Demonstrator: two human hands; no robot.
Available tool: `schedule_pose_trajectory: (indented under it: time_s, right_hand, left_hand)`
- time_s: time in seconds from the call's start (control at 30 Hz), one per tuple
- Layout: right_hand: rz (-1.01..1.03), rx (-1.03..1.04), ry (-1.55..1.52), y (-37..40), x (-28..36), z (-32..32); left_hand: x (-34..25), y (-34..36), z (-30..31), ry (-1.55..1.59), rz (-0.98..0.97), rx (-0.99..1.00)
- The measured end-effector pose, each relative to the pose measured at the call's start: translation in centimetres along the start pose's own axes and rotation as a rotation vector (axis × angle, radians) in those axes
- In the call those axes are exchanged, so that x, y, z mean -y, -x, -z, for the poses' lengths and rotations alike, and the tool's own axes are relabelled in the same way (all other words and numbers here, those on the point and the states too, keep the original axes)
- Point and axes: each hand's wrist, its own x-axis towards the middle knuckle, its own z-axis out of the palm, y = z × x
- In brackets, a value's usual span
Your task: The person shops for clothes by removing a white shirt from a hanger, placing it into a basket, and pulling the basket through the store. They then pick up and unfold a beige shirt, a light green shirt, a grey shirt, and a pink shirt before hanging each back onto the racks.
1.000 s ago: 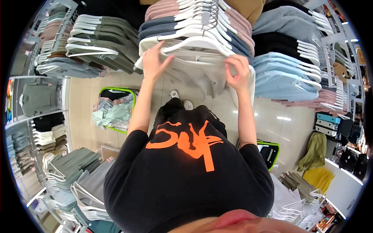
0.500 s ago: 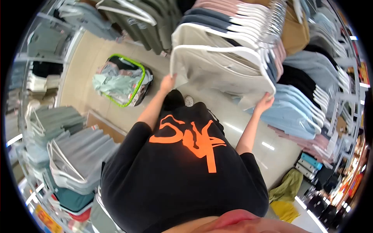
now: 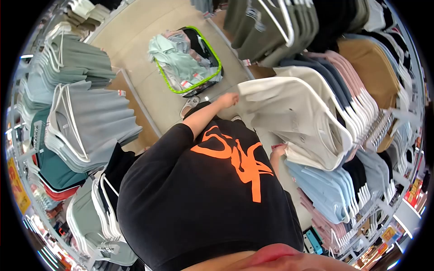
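A beige shirt point(image 3: 289, 106) hangs on a white hanger point(image 3: 332, 113) at the front of a row on the rack to my right. My left hand point(image 3: 228, 100) is closed, its curled fingertips right beside the shirt's far shoulder edge; whether they pinch any cloth is hard to see. Down at the near side, my right hand point(image 3: 277, 151) closes on the shirt's sleeve edge, its fingers partly hidden by the cloth. A basket with a green rim point(image 3: 220, 63) stands on the floor beyond my left hand, heaped with mint, grey and pink clothes point(image 3: 174, 54).
Light blue shirts point(image 3: 316, 185) hang below the beige one, with dark blue and pink shirts point(image 3: 346, 72) behind it. Olive garments point(image 3: 266, 36) hang at the top. Racks of grey shirts point(image 3: 97, 117) line my left side. Between the racks runs a tiled floor point(image 3: 140, 49).
The view has turned right. The beige shirt, stretched between both hands before, now hangs against the row of hangers. My left hand sits at its edge, and my right hand is lower.
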Motion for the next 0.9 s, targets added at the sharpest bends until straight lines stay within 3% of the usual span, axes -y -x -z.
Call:
schedule_pose_trajectory:
  time_s: [0.17,0.23,0.3,0.33,0.37,0.4,0.43,0.47,0.5,0.57,0.63,0.77,0.9]
  right_hand:
    - [-0.025,0.363,0.459,4.5,-2.1,-8.3]
    - [-0.014,0.486,0.523,8.6,-3.6,-12.5]
    - [0.034,0.594,0.526,12.9,-6.5,-17.4]
    - [0.043,0.635,0.529,15.1,-8.1,-19.8]
    - [0.022,0.863,0.511,15.9,-9.9,-22.2]
    - [0.186,0.972,0.777,18.8,-10.8,-25.0]
    - [0.285,0.994,0.882,23.5,-10.8,-27.1]
    - [0.592,1.178,1.005,25.2,-12.0,-28.7]
    - [0.692,1.285,1.072,28.5,-11.2,-29.8]
    - [0.924,1.495,1.190,33.9,-8.7,-32.6]
    - [0.796,1.460,1.003,35.3,-9.3,-34.3]
    - [0.323,1.212,0.927,33.4,-10.8,-34.4]
    - [0.352,1.046,1.090,28.7,-11.5,-30.6]
  left_hand:
    - [12.2,4.2,5.9,-0.319,-0.118,0.395]
    - [16.3,6.1,11.7,0.230,0.253,0.381]
    - [20.3,7.6,16.5,0.298,0.411,-0.150]
    - [22.3,8.7,19.0,0.167,0.350,-0.313]
    - [24.7,10.0,21.6,0.036,0.290,-0.474]
    - [28.2,11.0,23.3,0.010,0.355,-0.583]
    - [34.7,11.9,24.1,0.177,0.389,-0.601]
    - [35.0,14.4,25.7,0.297,0.588,-0.621]
    - [35.1,16.6,27.4,0.409,0.783,-0.638]
    - [36.4,19.8,28.7,0.403,0.938,-0.644]
    - [43.2,21.3,27.2,0.024,0.941,-0.561]
    - [42.3,21.8,25.9,0.154,0.838,-0.394]
    - [36.9,17.1,24.7,0.416,0.929,-0.190]
